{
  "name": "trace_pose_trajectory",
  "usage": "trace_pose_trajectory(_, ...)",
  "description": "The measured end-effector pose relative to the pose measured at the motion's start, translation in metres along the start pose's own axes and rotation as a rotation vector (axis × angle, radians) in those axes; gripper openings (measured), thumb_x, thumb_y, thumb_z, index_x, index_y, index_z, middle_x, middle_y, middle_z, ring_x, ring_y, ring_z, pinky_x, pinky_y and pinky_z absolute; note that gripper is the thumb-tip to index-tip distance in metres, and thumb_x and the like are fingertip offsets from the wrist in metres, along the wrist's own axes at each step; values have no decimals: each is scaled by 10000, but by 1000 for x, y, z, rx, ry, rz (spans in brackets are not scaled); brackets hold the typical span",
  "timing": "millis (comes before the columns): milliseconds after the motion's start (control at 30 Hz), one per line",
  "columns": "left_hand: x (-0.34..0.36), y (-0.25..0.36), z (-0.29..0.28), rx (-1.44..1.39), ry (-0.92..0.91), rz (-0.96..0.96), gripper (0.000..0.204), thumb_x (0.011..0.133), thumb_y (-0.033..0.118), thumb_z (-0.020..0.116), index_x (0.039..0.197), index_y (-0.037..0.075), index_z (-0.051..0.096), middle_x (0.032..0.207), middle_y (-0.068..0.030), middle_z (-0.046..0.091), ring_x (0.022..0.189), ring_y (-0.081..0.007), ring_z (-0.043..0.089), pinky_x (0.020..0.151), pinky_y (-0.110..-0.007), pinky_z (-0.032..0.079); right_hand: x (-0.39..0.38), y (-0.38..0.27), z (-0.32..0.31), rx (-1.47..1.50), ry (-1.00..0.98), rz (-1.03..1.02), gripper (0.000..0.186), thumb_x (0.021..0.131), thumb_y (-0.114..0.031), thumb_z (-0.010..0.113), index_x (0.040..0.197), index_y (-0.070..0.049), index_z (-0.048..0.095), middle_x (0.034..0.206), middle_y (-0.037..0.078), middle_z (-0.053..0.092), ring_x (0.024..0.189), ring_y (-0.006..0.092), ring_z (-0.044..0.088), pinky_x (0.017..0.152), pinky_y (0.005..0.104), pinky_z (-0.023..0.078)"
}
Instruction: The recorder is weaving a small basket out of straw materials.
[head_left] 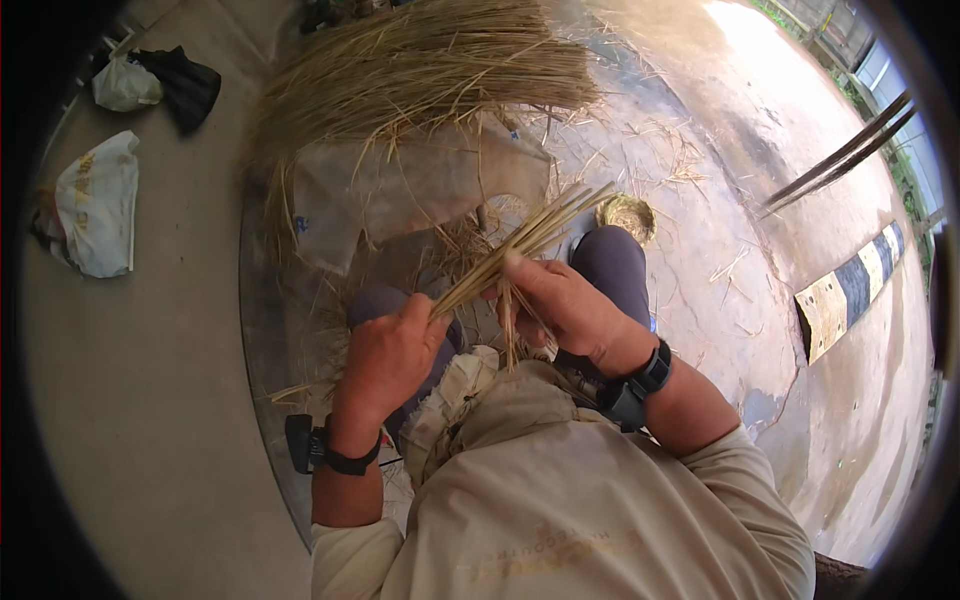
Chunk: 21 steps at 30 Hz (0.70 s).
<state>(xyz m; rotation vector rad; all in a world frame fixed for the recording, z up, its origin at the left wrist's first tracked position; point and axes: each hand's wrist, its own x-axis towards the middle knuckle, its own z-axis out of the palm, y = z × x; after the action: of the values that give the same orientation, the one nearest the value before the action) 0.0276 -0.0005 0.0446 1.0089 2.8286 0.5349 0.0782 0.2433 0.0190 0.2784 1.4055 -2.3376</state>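
A small bundle of dry straw stalks [530, 236] slants across in front of me, its loose ends fanning out to the upper right. My left hand [393, 352] is closed round the lower left end of the bundle. Farther along it, my right hand [562, 305] grips the stalks between thumb and fingers. Some strands bend down below the right hand toward my lap. The fingertips of the right hand are partly hidden by the straw.
A large heap of straw [430, 70] lies ahead on a pale sheet [400, 185]. By my right knee stands a small woven straw basket [627, 215]. A striped speed bump [855, 290] lies at the right. White sack [100, 205] and black bag [182, 85] rest on the left floor.
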Motion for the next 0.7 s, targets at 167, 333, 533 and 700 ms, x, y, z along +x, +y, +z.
trace_pose_trajectory(167,-4,-8,3,6,24,-8,236,1032,269,635,1004,46,561,765,-237,650,763,-484,654,611,-558,489,-7,0,-9,-176,5,-54,369,1100,-339,538,966,-28,684,675,11,582,511,71,474,466,229,338)
trace_pose_trajectory(333,-20,-38,-3,13,91,-94,273,1028,300,639,960,46,569,750,-227,664,739,-472,664,615,-553,509,-18,-24,-87,-63,266,-308,272,1050,-274,585,937,-42,669,670,-1,567,567,86,529,500,238,386)
trace_pose_trajectory(533,-23,-48,-11,-102,57,-142,299,1046,300,613,937,28,554,771,-252,647,754,-499,638,622,-557,476,-18,-62,-227,-1164,1104,-711,348,1038,-284,594,1268,-23,595,990,159,739,762,270,705,655,365,549)
trace_pose_trajectory(700,-14,-40,-9,-175,17,-104,330,1054,304,601,921,13,524,754,-258,631,757,-511,618,614,-556,457,-50,-62,-167,-1446,618,-478,297,960,-109,641,1249,-53,676,1112,199,734,1002,422,697,827,465,564)
